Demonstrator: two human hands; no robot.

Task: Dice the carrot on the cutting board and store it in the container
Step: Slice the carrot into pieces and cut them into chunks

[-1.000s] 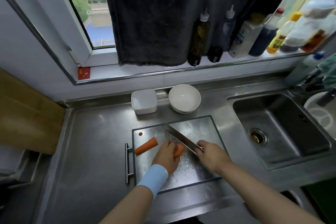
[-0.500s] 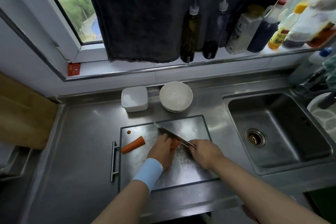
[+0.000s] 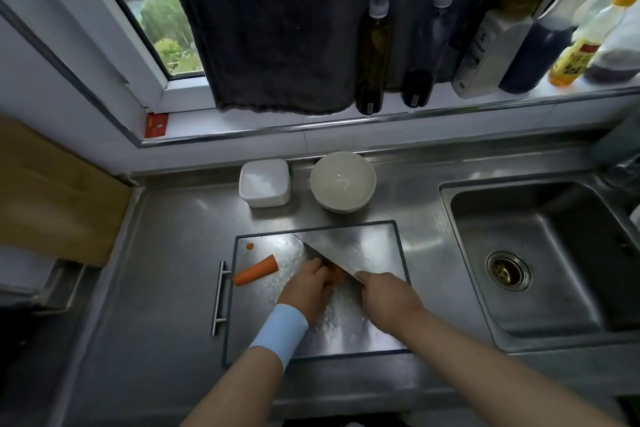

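Head view, carrot: orange carrot stub (image 3: 335,277) sat centre frame on steel cutting board (image 3: 346,333), pinned under curled left hand (image 3: 306,288).
Knife: right hand (image 3: 384,295) gripped broad steel cleaver (image 3: 346,250), blade on stub.
Handling: stiff, round, likely rolled easily; best held well behind blade.

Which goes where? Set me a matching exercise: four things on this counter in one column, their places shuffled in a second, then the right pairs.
Things
1. loose carrot piece
2. white container
3. white bowl
4. knife

Places
A. gripped in the right hand
B. behind the cutting board, the right one of two vessels
C. lying on the cutting board, left of the left hand
D. behind the cutting board, the left one of two vessels

Pairs: 1-C, 2-D, 3-B, 4-A
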